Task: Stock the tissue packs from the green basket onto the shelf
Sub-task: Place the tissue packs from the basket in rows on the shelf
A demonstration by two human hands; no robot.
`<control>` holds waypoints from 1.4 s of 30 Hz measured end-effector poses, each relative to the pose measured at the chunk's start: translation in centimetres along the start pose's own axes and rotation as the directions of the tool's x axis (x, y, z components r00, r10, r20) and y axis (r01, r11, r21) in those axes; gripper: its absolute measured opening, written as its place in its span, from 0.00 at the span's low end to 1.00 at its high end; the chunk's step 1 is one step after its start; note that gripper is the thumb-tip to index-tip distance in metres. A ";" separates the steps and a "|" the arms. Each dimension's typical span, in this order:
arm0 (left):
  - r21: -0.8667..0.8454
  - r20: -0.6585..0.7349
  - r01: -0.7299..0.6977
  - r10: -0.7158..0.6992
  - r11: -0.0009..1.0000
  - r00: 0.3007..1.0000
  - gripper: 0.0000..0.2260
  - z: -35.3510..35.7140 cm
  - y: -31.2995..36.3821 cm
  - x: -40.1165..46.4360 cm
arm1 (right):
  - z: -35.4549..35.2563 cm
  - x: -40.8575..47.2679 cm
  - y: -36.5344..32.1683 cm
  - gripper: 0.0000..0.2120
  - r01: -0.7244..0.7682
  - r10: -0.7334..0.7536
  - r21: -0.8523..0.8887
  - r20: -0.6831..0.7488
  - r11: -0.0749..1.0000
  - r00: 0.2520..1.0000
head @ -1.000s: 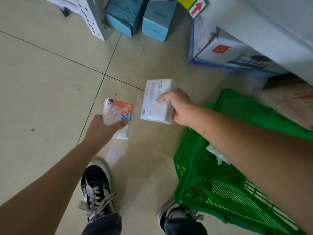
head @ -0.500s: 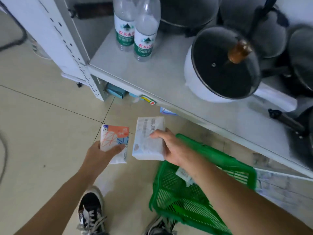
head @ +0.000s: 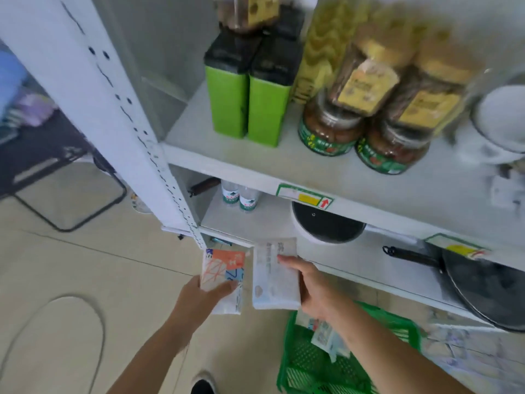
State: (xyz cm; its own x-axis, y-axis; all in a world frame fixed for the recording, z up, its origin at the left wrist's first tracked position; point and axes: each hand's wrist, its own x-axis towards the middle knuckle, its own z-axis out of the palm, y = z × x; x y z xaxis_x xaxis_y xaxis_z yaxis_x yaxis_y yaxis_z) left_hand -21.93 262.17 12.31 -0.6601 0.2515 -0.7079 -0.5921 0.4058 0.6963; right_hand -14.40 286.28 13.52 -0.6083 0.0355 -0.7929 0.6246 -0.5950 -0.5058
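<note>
My left hand [head: 200,298] grips a tissue pack with an orange and blue print [head: 223,275]. My right hand [head: 314,291] grips a plain white tissue pack [head: 274,275]. Both packs are held side by side in front of the white shelf unit, just below its lower shelf edge [head: 355,273]. The green basket [head: 306,362] sits on the floor under my right forearm, with at least one more tissue pack [head: 324,335] inside it.
The upper shelf [head: 270,163] carries two green tins [head: 244,109], jars [head: 329,129] and bagged goods. The lower shelf holds two water bottles [head: 241,197], a lidded pot [head: 326,226] and a black pan [head: 480,282]. A white upright post [head: 136,132] stands left. A folding chair [head: 56,177] stands at far left.
Both hands have risen with their packs from near the floor to shelf height. The view has tilted up from the floor and basket to the shelves.
</note>
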 end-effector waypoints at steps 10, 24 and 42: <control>-0.085 0.039 -0.003 0.006 0.996 0.999 0.30 -3.9 13.2 -13.4 | 8.6 -15.9 -8.2 0.22 0.099 -0.103 -0.045 -0.115 0.994 0.988; -0.127 0.102 -0.157 0.170 0.979 0.980 0.40 -5.3 24.9 -27.3 | 14.2 -32.0 -17.0 0.18 0.369 -0.368 -0.009 -0.113 0.929 0.923; -0.227 0.271 -0.483 0.532 0.845 0.803 0.24 3.9 45.0 -38.9 | 8.7 -51.1 -29.8 0.11 0.697 -0.693 0.023 0.133 0.716 0.708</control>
State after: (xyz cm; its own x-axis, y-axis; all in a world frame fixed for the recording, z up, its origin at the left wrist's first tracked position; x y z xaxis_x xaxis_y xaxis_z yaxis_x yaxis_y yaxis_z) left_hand -21.09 274.05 70.72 -0.7194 0.6553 -0.2301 -0.2864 0.0219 0.9578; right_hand -6.22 295.25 72.07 -0.9292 0.3306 -0.1654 0.0121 -0.4199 -0.9075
